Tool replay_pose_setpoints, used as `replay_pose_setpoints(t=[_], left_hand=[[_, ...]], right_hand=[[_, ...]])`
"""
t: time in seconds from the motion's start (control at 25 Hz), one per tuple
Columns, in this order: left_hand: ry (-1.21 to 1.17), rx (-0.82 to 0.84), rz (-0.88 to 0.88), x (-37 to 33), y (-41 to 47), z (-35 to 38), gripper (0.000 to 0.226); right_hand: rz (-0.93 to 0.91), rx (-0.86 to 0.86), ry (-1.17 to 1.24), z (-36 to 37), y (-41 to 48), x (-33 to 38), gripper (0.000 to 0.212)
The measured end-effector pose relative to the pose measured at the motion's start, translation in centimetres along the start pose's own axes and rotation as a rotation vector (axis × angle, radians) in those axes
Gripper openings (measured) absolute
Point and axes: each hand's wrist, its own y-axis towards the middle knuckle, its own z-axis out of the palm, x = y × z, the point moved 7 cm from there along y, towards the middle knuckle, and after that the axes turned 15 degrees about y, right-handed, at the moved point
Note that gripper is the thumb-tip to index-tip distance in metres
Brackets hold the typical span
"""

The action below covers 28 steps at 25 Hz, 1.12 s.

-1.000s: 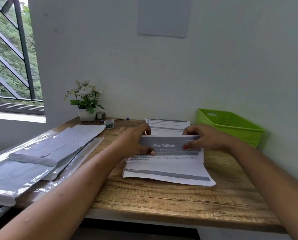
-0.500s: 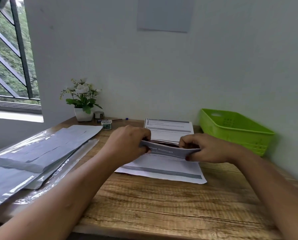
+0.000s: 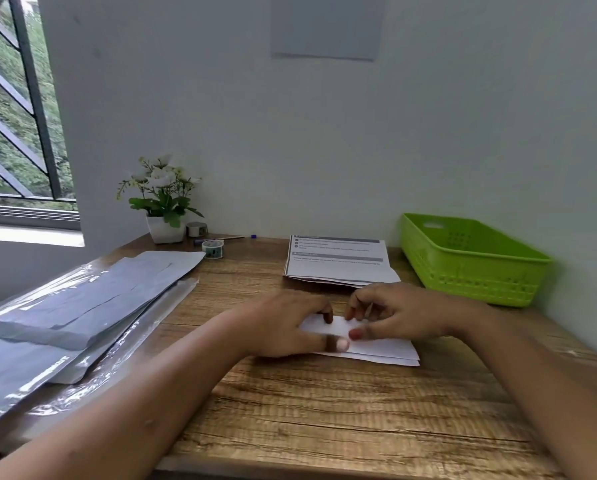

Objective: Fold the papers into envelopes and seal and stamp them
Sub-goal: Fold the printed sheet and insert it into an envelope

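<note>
A folded white paper (image 3: 380,349) lies flat on the wooden desk (image 3: 325,410) in the middle. My left hand (image 3: 283,327) presses down on its left part, thumb and fingers on the sheet. My right hand (image 3: 394,315) rests on its upper right part, fingertips pinching at the fold. A stack of printed papers (image 3: 338,259) lies behind the hands. A pile of grey envelopes in clear plastic (image 3: 82,306) covers the desk's left side. A small roll of tape (image 3: 213,248) stands near the back.
A green plastic basket (image 3: 470,261) sits at the back right against the wall. A potted white flower (image 3: 162,202), a small round tin (image 3: 196,229) and a pen (image 3: 221,239) stand at the back left. A barred window (image 3: 13,116) is on the left.
The paper's top section, held raised between both hands before, now lies folded down flat. Both hands have dropped onto the sheet and moved closer together.
</note>
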Motion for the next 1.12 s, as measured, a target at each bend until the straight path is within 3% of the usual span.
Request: replay_pose_setpoints(t=[0.16,0.24,0.36,0.6,1.12], left_hand=[[0.028,0.035,-0.001,0.1,0.6,1.6,0.056],[0.108,0.096,-0.027,0.2,0.7,2.5,0.060],[0.115,0.128,-0.077,0.4,0.7,2.6,0.064],[0.110,0.205,-0.175,1.4,0.2,2.8,0.074],[0.148,0.274,-0.385,5.5,-4.8,2.5,0.090]], right_hand=[[-0.090,-0.029,-0.105,1.3,1.1,0.8,0.046],[-0.037,-0.014,-0.114,1.8,1.1,0.6,0.056],[-0.004,-0.042,-0.243,2.5,0.3,1.0,0.051],[0.123,-0.148,-0.439,2.6,-1.6,1.7,0.062],[0.414,-0.293,-0.405,1.0,-4.9,-2.2,0.091]])
